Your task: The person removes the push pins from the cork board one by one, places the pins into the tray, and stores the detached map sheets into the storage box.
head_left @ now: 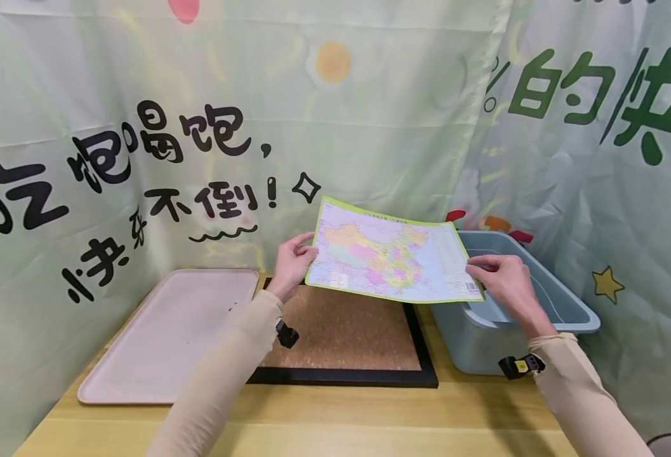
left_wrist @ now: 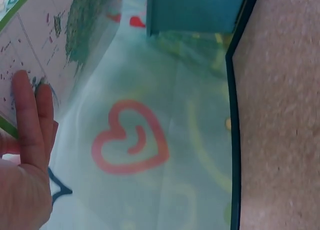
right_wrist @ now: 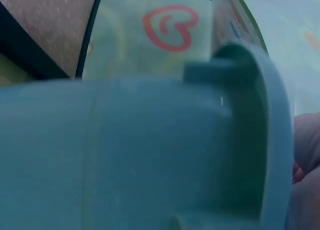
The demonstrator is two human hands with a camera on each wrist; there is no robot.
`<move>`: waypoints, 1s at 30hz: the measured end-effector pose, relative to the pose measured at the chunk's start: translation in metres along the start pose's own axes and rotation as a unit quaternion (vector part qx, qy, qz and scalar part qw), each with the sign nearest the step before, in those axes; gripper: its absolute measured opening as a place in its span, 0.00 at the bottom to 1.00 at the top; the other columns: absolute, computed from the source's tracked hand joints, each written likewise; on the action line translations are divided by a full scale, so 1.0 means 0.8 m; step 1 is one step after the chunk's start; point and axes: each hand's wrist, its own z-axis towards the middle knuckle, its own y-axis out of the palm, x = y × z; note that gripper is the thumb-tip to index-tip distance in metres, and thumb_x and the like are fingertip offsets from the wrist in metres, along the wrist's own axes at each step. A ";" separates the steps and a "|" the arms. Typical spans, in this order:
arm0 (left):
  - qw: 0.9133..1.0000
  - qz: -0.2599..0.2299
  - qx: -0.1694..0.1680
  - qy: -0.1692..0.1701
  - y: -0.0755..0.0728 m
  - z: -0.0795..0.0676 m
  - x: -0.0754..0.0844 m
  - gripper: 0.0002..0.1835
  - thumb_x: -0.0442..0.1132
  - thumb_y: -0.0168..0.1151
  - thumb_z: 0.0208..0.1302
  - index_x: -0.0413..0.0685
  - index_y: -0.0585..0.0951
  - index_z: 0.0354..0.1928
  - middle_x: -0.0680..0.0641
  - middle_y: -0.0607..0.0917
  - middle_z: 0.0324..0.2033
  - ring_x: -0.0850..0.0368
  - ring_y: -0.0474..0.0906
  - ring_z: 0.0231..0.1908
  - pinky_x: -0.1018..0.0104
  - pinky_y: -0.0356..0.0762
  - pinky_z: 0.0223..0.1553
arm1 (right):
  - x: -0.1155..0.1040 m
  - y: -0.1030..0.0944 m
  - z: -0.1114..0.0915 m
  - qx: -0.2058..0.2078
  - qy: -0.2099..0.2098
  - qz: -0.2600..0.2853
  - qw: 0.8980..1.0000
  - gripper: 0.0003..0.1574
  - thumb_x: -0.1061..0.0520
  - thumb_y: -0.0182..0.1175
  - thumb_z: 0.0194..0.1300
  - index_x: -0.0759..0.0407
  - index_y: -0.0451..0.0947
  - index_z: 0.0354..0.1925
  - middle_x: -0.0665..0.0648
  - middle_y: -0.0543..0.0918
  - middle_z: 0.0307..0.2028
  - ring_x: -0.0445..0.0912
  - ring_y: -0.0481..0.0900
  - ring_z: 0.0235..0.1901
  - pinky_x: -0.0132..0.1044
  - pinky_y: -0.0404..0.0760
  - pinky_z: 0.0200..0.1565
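Observation:
A map sheet with a yellow-green border is held up in the air, its printed face toward the head camera. My left hand pinches its left edge; in the left wrist view the fingers lie along the sheet's back. At the lower right edge, my right hand grips the map between thumb and fingers. Below the sheet lies a cork board with a black frame. In the right wrist view the blue bin's wall covers most of the scene, and only part of the right hand shows.
A blue-grey plastic bin stands right of the board, under the right hand. On the left a pale pink tray lies on the wooden table. A printed fabric curtain hangs behind and on both sides.

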 end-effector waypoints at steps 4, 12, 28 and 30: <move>1.000 0.007 -0.011 -0.004 0.014 -0.006 0.003 0.22 0.29 0.59 0.67 0.46 0.76 0.63 0.37 0.86 0.43 0.55 0.85 0.36 0.67 0.81 0.34 | 0.010 -0.011 0.003 -0.025 -0.001 -0.016 1.000 0.27 0.45 0.61 0.68 0.65 0.82 0.54 0.68 0.84 0.48 0.52 0.76 0.38 0.34 0.71 0.30; 0.999 -0.007 -0.054 0.000 0.046 -0.015 0.017 0.23 0.31 0.60 0.68 0.48 0.75 0.64 0.37 0.87 0.43 0.55 0.85 0.33 0.64 0.82 0.29 | 0.034 -0.025 0.008 -0.038 -0.012 -0.061 0.997 0.28 0.47 0.62 0.67 0.69 0.80 0.53 0.71 0.82 0.48 0.52 0.77 0.36 0.34 0.72 0.31; 0.993 -0.070 -0.091 -0.027 0.105 -0.027 0.028 0.23 0.32 0.62 0.65 0.49 0.76 0.62 0.39 0.87 0.42 0.57 0.84 0.29 0.68 0.79 0.24 | 0.058 -0.045 0.003 -0.076 -0.011 -0.139 0.987 0.26 0.51 0.60 0.67 0.75 0.80 0.48 0.71 0.83 0.41 0.55 0.74 0.36 0.36 0.67 0.30; 0.993 -0.075 -0.088 -0.025 0.115 -0.029 0.031 0.23 0.32 0.62 0.65 0.48 0.76 0.63 0.40 0.88 0.41 0.58 0.84 0.28 0.69 0.80 0.24 | 0.062 -0.045 0.003 -0.086 -0.013 -0.143 0.986 0.26 0.50 0.60 0.68 0.75 0.81 0.47 0.70 0.84 0.40 0.54 0.75 0.35 0.35 0.68 0.30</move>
